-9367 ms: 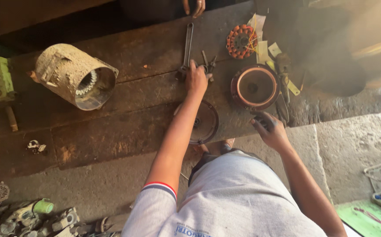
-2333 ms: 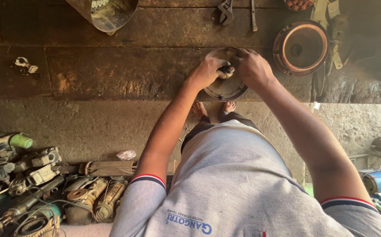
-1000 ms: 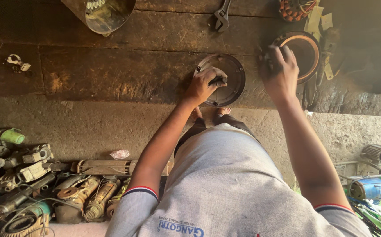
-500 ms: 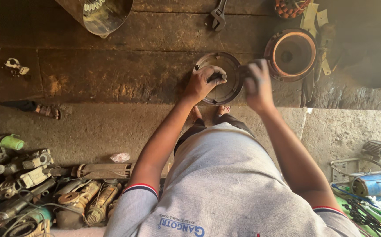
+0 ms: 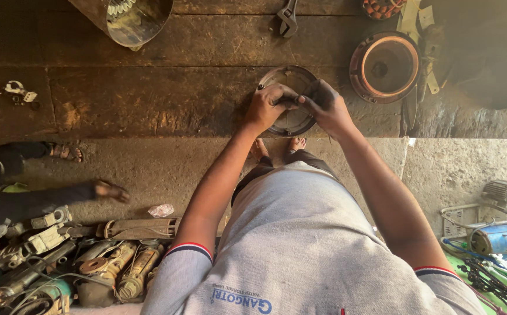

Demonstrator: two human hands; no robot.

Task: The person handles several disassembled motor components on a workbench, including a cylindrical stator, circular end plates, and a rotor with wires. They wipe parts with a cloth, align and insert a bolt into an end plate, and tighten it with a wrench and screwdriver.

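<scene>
A round dark metal cover (image 5: 293, 76) lies at the front edge of the worn wooden bench (image 5: 148, 99). My left hand (image 5: 269, 106) grips the cover's left rim, thumb over the top. My right hand (image 5: 327, 106) rests on its right side. The fingertips of both hands meet over the cover's middle, pinched on a small dark part (image 5: 292, 101) that I cannot make out. My bare feet show below the bench edge.
A rust-coloured round cover (image 5: 385, 65) sits right of my hands, a wrench (image 5: 288, 14) and a copper winding (image 5: 382, 7) behind. A motor housing (image 5: 132, 18) lies at the back left. Another person's sandalled feet (image 5: 66, 153) are at left. Old power tools (image 5: 61, 262) heap below; a blue motor (image 5: 498, 238) stands at right.
My right hand reached over to the rust-coloured cover, then came back onto the dark cover beside my left hand. A person's legs have come into view at left.
</scene>
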